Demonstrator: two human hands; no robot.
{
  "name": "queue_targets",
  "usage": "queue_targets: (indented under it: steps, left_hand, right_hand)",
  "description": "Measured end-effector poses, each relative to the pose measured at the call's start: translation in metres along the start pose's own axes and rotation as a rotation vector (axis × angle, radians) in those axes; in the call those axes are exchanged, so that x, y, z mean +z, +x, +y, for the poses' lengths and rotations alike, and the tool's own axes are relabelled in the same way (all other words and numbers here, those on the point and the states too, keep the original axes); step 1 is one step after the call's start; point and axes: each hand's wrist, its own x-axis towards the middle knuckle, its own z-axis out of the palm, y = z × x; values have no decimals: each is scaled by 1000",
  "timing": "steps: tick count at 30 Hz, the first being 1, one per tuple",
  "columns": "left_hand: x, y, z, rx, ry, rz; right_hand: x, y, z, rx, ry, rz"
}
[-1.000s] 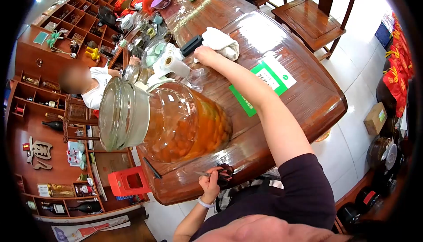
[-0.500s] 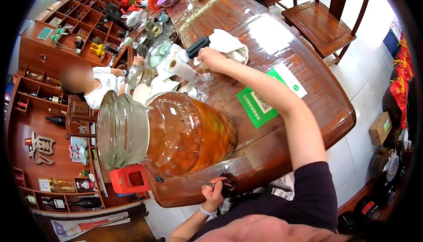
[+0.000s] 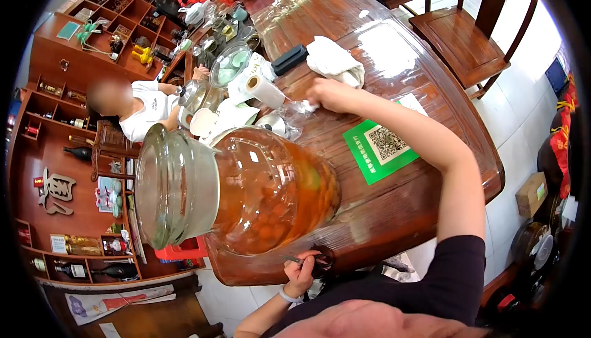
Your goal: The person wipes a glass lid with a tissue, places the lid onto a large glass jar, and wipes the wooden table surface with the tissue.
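My left hand is closed around a pair of dark-handled scissors at the near table edge, below the big jar. Across the table my right hand pinches crumpled clear plastic. Its fingertips are partly hidden. Beside that plastic lies a roll of clear film. A large glass jar of orange liquid with round fruit stands between my hands and the shelves. Farther off are a black oblong object and a white cloth.
A green QR-code card lies on the wooden table. Several glass vessels and a bowl crowd the far side, where a person in white sits. A red plastic stool stands below the jar; a wooden chair is at upper right.
My right hand has left the black object and come nearer, onto the crumpled plastic. My left hand still holds the scissors in about the same place. The view has shifted slightly.
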Motion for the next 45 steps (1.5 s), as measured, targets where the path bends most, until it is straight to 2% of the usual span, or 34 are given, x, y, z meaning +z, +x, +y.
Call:
queue_targets:
  steps: [2, 7, 8, 10, 12, 14, 16, 20, 25, 26, 27, 32, 34, 36, 37, 38, 40, 42, 44, 45]
  left_hand:
    - [-1, 0, 1, 6, 9, -6]
    - [-1, 3, 1, 22, 53, -22]
    - [-2, 2, -4, 58, 85, -11]
    - [-1, 1, -5, 93, 119, -1]
    - [1, 2, -1, 60, 69, -5]
    - [0, 1, -2, 49, 43, -7]
    - [0, 0, -4, 27, 18, -13]
    - [-3, 0, -7, 22, -13, -17]
    - [-5, -1, -12, -1, -41, -11]
    - [-5, -1, -10, 0, -45, -11]
    - [-4, 1, -6, 26, 2, -16]
    - [-4, 1, -12, 39, 3, -17]
    - [-5, 2, -13, 88, 46, -29]
    - [-7, 1, -17, 57, 6, -37]
    - [-5, 3, -9, 57, 48, -44]
    - [-4, 3, -7, 51, 51, -47]
    - [-1, 3, -6, 32, -30, -15]
    - [0, 3, -9, 33, -65, -15]
    - [1, 2, -11, 50, -58, 8]
    - [0, 2, -11, 20, -84, 1]
  right_hand:
    - [0, -34, -10, -73, -50, 19]
    - [-24, -74, -58, -18, -3, -30]
    - [-24, -65, -57, -20, -9, -32]
    - [-19, -29, -45, -35, -115, 162]
    - [-11, 23, -17, -1, -158, 249]
    - [6, 65, 18, 158, -153, 294]
    - [18, 86, 38, 274, -295, 224]
    - [20, 84, 40, 320, -347, 238]
    - [0, 22, 29, 91, -229, -24]
    - [7, 4, 33, -55, -203, 20]
    - [-14, -22, -5, -109, -95, 71]
    - [-29, -115, -81, -27, -73, 41]
    - [-32, -130, -88, 64, -7, 159]
    - [-42, -131, -69, 187, -32, 427]
    - [-59, -127, -71, 333, -31, 510]
    - [-76, -127, -77, 508, -108, 522]
    - [-75, -143, -28, 612, -189, 411]
    - [-62, -141, -25, 646, -191, 419]
    - [-47, -128, -33, 559, -147, 370]
    - [-43, -120, -43, 487, -241, 298]
